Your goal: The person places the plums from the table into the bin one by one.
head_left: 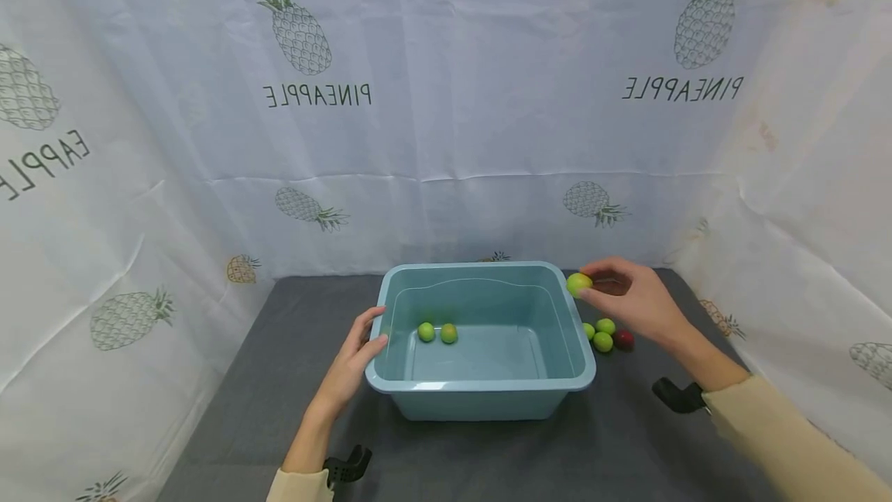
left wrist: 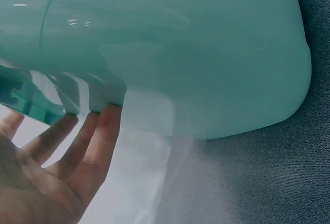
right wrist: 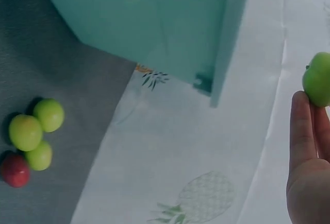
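The right hand (head_left: 639,302) pinches a green fruit (head_left: 578,284) at two o'clock from the middle of the basin (head_left: 481,387); whether fruit and rim touch, I cannot tell. The fruit looks round, with no clear long axis; in the right-wrist view its dark stem dot points to about ten o'clock. The basin's mouth faces up, its long axis running nine to three. At nine o'clock the left hand (head_left: 346,369) touches it, fingers spread. Inside, toward nine, lie two green fruits (head_left: 426,331). Outside, at three, lie three loose green fruits (head_left: 605,327), one partly hidden by the basin, and a red fruit (head_left: 623,341). The right-wrist frame cuts off the pinched fruit and part of that hand.
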Action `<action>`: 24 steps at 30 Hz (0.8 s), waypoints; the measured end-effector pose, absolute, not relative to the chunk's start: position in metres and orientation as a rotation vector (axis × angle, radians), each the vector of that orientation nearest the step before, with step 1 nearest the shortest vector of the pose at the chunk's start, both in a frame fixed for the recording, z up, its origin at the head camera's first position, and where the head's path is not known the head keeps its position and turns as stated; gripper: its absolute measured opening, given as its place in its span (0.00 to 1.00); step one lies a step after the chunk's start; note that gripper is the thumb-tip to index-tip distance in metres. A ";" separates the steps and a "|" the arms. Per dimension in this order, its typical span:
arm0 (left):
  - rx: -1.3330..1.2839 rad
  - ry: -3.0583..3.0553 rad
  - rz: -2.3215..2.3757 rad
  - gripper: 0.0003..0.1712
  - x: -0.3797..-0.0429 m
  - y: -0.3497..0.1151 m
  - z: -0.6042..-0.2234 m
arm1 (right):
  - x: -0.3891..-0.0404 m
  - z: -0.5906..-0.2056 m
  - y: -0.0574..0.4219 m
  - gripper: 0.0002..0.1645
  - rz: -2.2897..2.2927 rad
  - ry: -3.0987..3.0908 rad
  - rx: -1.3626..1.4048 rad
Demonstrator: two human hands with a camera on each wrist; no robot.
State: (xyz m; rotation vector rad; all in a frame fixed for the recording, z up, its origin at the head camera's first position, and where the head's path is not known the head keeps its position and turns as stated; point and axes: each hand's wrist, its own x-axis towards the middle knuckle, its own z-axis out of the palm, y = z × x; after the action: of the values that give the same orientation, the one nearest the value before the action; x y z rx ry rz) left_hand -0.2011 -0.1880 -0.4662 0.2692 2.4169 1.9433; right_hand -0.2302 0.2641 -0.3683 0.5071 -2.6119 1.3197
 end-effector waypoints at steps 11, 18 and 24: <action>0.263 2.429 1.949 0.29 -0.199 -0.187 -0.467 | -0.238 -0.352 0.236 0.19 1.457 -2.585 0.644; 0.269 2.433 1.951 0.29 -0.196 -0.186 -0.468 | -0.243 -0.344 0.220 0.19 1.543 -2.531 0.734; 0.259 2.443 1.948 0.29 -0.194 -0.185 -0.467 | -0.248 -0.338 0.204 0.18 1.553 -2.495 0.798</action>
State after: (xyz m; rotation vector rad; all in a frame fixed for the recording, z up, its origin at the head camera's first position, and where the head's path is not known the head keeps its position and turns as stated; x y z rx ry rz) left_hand -0.1939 -0.1846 -0.4672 0.2594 2.4435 1.9482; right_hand -0.2480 0.2038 -0.3379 0.7985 -2.4947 1.5535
